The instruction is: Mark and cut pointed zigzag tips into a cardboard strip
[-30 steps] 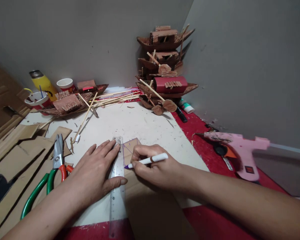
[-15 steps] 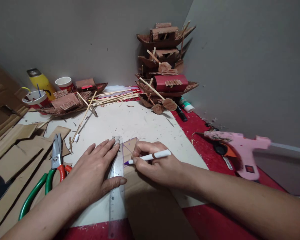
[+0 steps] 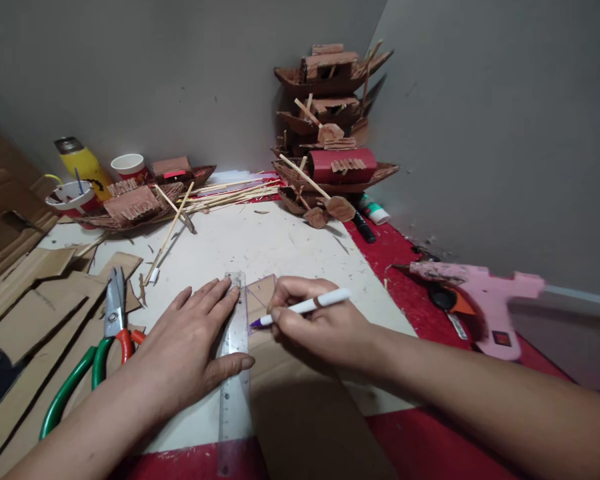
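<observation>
White pen (image 3: 305, 307), tip pointing left

A clear plastic ruler (image 3: 234, 373) lies under the left hand's fingers (image 3: 207, 303); a brown cardboard piece (image 3: 261, 293) lies just right of them, green-handled pliers (image 3: 97, 347) left.

My left hand (image 3: 187, 353) lies flat over the clear plastic ruler (image 3: 234, 373), hiding part of its left edge, and the ruler's near end blurs into the red table edge. My right hand (image 3: 320, 327) covers much of the brown cardboard sheet (image 3: 300, 413) and the purple lines drawn there. The pink glue gun (image 3: 480, 300) has its cord lost against the wall. My forearms run out of the frame.
</observation>
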Motion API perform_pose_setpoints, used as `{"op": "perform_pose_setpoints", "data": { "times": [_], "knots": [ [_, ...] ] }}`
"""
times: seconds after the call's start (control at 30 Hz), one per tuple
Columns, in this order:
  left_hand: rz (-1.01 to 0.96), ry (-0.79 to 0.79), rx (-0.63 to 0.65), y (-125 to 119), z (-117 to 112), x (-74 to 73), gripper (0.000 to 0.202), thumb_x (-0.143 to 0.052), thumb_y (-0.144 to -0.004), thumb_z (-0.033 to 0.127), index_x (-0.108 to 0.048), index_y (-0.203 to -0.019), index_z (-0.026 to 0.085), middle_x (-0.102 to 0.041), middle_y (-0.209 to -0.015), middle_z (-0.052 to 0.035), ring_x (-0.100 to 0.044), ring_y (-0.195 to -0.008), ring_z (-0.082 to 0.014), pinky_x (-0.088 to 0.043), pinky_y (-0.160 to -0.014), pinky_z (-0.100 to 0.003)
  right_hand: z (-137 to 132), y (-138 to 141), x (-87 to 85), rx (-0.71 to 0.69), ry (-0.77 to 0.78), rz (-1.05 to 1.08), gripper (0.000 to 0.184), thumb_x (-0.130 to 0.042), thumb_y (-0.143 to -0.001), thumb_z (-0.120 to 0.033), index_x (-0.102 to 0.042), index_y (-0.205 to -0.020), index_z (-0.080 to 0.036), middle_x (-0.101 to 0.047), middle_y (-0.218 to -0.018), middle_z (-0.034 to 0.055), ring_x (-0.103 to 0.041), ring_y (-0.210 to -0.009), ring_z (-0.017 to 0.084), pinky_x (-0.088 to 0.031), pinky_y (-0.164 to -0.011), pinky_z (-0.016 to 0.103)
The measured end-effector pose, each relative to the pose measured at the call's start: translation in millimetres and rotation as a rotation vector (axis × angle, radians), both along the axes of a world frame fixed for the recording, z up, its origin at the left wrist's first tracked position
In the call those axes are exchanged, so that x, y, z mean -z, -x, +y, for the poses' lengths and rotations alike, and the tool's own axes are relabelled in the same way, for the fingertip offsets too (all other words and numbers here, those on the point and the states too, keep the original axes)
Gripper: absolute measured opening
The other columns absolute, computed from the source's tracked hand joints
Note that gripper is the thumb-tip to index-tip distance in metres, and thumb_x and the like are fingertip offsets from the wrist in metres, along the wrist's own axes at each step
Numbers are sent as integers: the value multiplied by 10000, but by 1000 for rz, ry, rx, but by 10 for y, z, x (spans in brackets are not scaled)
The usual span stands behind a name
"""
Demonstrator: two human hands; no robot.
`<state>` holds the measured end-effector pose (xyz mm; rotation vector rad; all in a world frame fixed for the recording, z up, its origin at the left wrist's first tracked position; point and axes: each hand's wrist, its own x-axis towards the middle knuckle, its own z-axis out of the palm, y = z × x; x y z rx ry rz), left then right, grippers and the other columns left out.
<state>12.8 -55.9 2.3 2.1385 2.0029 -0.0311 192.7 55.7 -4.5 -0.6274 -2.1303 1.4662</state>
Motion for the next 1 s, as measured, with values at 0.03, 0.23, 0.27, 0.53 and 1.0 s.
{"op": "perform_pose_setpoints", "data": {
  "times": [0.03, 0.23, 0.27, 0.53, 1.0],
  "knots": [
    [2, -10, -2, -6, -11, 2, 825, -513, -833, 608, -308, -1497, 164, -254, -1576, -139, -279, -1428, -324, -265, -1132, -540, 9, 0, -2, 45, 57, 17, 91, -513, -758, -167, -518, -670, -186, -576, -593, -21, -505, -527, 103, -393, -493, 219],
    [56, -106, -54, -73, -93, 2, 722, -494, -852, 485, -363, -1477, 146, -329, -1544, -188, -402, -1360, -346, -387, -1066, -506, 67, 14, 69, 158, 261, 235, 161, -541, -896, -305, -597, -845, -163, -635, -645, -7, -504, -435, 74, -412, -408, 191],
    [73, -120, -75, -80, -107, -3, 711, -490, -851, 473, -372, -1474, 150, -344, -1536, -191, -426, -1342, -351, -406, -1049, -505, 76, 18, 82, 161, 252, 268, 193, -532, -918, -330, -612, -888, -157, -638, -660, -4, -521, -450, 74, -421, -413, 187],
    [117, -95, -223, -28, -156, -93, 684, -461, -839, 362, -335, -1490, 194, -510, -1408, -164, -539, -1215, -346, -488, -937, -494, 107, 27, 111, 148, 155, 355, 309, -510, -961, -403, -653, -970, -129, -662, -718, 22, -567, -497, 69, -455, -447, 174],
    [104, -3, -376, -42, -120, -215, 538, -467, -819, 228, -444, -1353, 169, -650, -1100, -158, -686, -801, -278, -478, -695, -368, 198, 36, 120, 141, -165, 400, 223, -451, -995, -301, -608, -1070, -162, -650, -767, -1, -589, -591, 76, -480, -573, 200]
  ]
}}
